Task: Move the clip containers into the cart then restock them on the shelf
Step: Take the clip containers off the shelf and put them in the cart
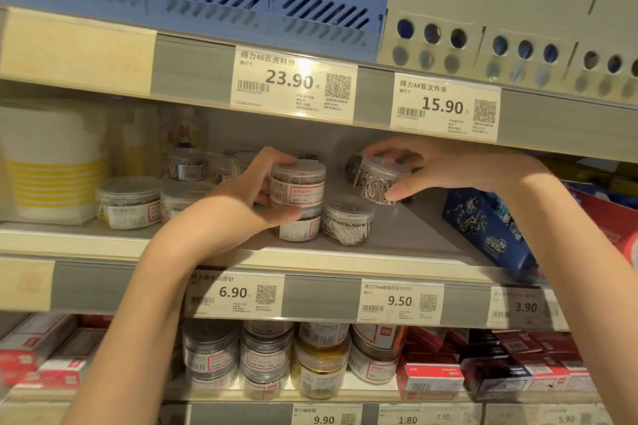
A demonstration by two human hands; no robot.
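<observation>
"6.90" price tag (234,293) below labelled container (297,186)

Both hands are up on the middle shelf (407,238). Left hand (247,198) holds a labelled clip tub (298,185) stacked on another tub (300,226), right hand (445,167) holds a tilted tub of silver clips (378,179). Another silver-clip tub (348,221) sits just below it.

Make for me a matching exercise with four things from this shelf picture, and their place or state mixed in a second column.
Things:
1. labelled clip jar
2. silver clip jar
3. blue box
4. 6.90 price tag

Places or states:
A. leaning at the shelf's right end
B. tilted in the right hand
C. on the shelf's front edge
D. upright on another jar, gripped by the left hand

Pairs: 1-D, 2-B, 3-A, 4-C
</observation>
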